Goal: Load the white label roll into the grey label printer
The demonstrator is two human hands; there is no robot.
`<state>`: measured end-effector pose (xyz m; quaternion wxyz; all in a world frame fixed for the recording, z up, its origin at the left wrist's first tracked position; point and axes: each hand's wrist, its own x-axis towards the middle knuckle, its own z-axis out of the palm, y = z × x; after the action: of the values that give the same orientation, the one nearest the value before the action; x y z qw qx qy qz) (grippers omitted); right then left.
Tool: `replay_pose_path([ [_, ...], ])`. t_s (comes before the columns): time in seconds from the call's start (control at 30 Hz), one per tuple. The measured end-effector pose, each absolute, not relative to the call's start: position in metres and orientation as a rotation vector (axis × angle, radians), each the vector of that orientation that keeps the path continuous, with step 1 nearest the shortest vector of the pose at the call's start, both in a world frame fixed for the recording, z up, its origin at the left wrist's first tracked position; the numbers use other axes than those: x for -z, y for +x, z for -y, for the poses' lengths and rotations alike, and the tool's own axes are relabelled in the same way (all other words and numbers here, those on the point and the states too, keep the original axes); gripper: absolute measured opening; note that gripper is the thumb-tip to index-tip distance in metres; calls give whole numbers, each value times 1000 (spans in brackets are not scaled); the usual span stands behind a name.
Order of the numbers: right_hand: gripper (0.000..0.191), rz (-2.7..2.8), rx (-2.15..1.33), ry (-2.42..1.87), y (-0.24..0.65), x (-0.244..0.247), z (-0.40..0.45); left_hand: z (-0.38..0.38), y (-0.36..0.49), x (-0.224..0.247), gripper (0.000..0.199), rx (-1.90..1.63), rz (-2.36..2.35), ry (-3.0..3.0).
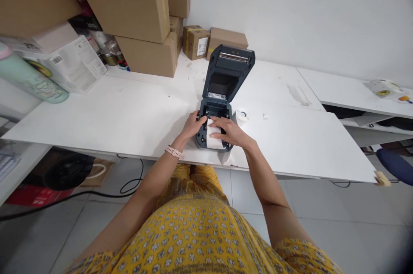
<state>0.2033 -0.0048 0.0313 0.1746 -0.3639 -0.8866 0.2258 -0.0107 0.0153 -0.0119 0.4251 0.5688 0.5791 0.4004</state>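
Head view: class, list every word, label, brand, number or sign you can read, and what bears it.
Nothing reads clearly.
Dark box: possibly "20%", blurred.
Printer lid: inner label, too small to read.
Small carton: white label, too small to read.
White box: barcode and blurred print, unreadable.

Printer [222,82]: dark blue-grey, lid raised, stands on table [290,136].
Paper strip [213,143]: white, lies over base, reaching front edge.

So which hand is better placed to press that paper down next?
Probably the right hand: its fingers lie over the paper. The left hand is at the left side of the printer, with only its thumb near the paper.
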Motion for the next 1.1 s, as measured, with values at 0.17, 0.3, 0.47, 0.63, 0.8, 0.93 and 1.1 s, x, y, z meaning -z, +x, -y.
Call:
replay_pose_path([
  [0.17,50,2538,-621,-1036,206,-35,8,-16,-8,14,48,-995,-1355,1374],
  [0.3,49,2536,-620,-1048,206,-35,9,-15,-8,13,44,-996,-1345,1350],
  [0.47,49,2523,-631,-1063,205,-32,9,-14,-8,9,41,-989,-1346,1346],
  [0.63,50,2511,-642,-1061,206,-30,9,-14,-8,9,42,-982,-1370,1365],
  [0.8,50,2487,-626,-1051,207,-26,12,-7,-8,-1,43,-991,-1453,1415],
  [0.93,52,2461,-604,-1051,207,-21,12,17,-3,-16,44,-1176,-1605,1666],
  [1.1,48,2457,-605,-1043,207,-20,8,46,8,-19,16,-1070,-1351,2223],
])
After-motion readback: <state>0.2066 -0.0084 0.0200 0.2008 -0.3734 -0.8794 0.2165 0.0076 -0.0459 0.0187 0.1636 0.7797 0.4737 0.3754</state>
